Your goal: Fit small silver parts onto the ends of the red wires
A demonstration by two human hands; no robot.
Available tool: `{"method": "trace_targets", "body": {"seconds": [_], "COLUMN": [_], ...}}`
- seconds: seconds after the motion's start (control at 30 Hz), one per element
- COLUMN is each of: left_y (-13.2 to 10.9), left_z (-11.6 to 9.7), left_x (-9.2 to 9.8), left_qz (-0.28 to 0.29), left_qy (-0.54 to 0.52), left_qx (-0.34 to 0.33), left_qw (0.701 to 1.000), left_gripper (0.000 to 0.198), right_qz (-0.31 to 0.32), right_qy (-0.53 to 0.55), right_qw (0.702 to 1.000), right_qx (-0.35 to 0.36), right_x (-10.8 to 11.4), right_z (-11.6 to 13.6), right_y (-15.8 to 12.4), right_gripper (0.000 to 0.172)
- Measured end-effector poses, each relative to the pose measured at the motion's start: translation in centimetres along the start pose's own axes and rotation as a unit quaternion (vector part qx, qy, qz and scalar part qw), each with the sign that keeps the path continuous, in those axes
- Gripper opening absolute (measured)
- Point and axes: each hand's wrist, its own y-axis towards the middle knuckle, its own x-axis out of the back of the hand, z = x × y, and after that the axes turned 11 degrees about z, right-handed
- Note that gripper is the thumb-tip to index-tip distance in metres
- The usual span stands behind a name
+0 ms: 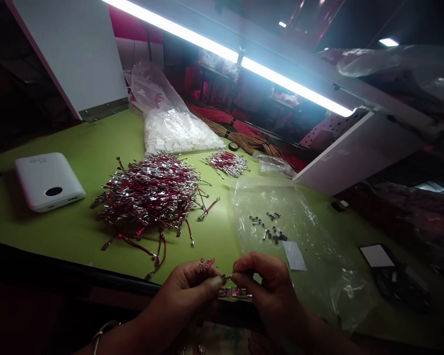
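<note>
My left hand [192,291] is closed around a few short red wires with metal terminals [207,265], whose ends stick out above and below its fingers. Thumb and forefinger of my right hand [264,283] pinch a small metal terminal [227,277] where the two hands meet at the table's front edge. What exactly sits inside the right fingertips is partly hidden. Beyond the left hand lies a big heap of short red wires [151,192] with silver terminals on their ends. Small loose metal pieces [268,229] lie on a clear plastic bag [318,251] beyond my right hand.
A white power bank [49,181] lies at the left of the green table [7,224]. Behind the heap stand a bag of white plastic connectors [177,130] and a smaller wire pile [227,162]. A paper slip [294,255] lies on the clear bag. A lit tube lamp [296,85] hangs overhead.
</note>
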Motion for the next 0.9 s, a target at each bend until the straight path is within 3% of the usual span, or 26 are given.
{"method": "trace_targets", "body": {"seconds": [0.27, 0.4, 0.43, 0.5, 0.53, 0.57, 0.6, 0.67, 0.8, 0.9], "left_y": [0.0, 0.2, 0.2, 0.3, 0.3, 0.3, 0.3, 0.4, 0.4, 0.5], "left_z": [0.0, 0.2, 0.2, 0.2, 0.2, 0.1, 0.1, 0.0, -0.2, -0.2], "left_x": [-0.2, 0.2, 0.3, 0.5, 0.5, 0.6, 0.6, 0.5, 0.5, 0.5], "left_qz": [-0.025, -0.036, -0.026, -0.014, -0.014, -0.015, -0.015, -0.012, -0.014, -0.016], "left_qy": [0.029, 0.040, 0.042, 0.042, 0.041, 0.040, 0.041, 0.044, 0.032, 0.018], "left_qx": [-0.040, -0.028, -0.019, -0.004, 0.001, 0.005, 0.008, 0.014, 0.012, 0.011], "left_qw": [0.998, 0.998, 0.999, 0.999, 0.999, 0.999, 0.999, 0.999, 0.999, 1.000], "left_gripper": [0.041, 0.038, 0.037, 0.035, 0.034, 0.034, 0.034, 0.034, 0.036, 0.038], "right_qz": [0.062, 0.106, 0.120, 0.124, 0.088, 0.060, 0.051, 0.067, 0.121, 0.127], "right_qy": [0.122, 0.166, 0.132, -0.052, -0.208, -0.387, -0.447, -0.522, -0.571, -0.585], "right_qw": [0.985, 0.973, 0.977, 0.988, 0.973, 0.918, 0.891, 0.847, 0.807, 0.794], "right_qx": [-0.106, -0.124, -0.113, -0.078, -0.056, -0.053, -0.060, -0.073, -0.094, -0.107], "right_x": [0.5, 1.0, 1.6, 3.4, 4.5, 5.6, 6.6, 7.9, 8.4, 8.4], "right_z": [0.3, -0.5, -0.9, -1.7, -2.2, -2.6, -2.9, -3.4, -3.8, -4.2], "right_y": [0.8, 0.9, 1.2, 2.0, 2.6, 3.3, 4.0, 5.3, 7.2, 7.6], "right_gripper": [0.011, 0.018, 0.019, 0.018, 0.016, 0.016, 0.016, 0.019, 0.023, 0.023]}}
